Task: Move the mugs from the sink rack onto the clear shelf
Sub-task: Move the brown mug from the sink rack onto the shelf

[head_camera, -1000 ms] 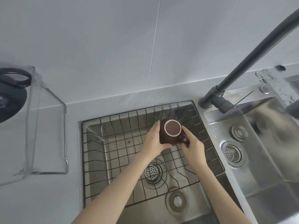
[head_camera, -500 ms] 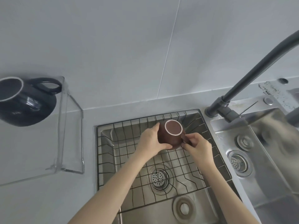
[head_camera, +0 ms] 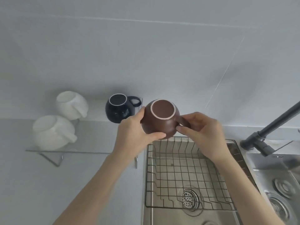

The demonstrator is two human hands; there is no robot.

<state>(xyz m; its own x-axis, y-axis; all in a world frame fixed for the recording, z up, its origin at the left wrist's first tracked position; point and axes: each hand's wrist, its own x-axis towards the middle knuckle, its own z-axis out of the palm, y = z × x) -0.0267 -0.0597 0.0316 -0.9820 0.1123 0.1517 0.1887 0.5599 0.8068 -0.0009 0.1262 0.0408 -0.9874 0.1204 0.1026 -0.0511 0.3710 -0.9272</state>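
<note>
Hands gripping inverted brown mug [head_camera: 159, 120], left hand [head_camera: 134, 130] cupping body, right hand [head_camera: 203, 132] pinching handle, above sink rack [head_camera: 186, 174]

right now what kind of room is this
Most likely a home kitchen: a stainless steel sink with a wire rack set in it, a dark faucet, and upside-down mugs on a clear shelf by a tiled wall.

dark faucet [head_camera: 266, 132] stands beside the steel sink [head_camera: 162, 215].
</note>
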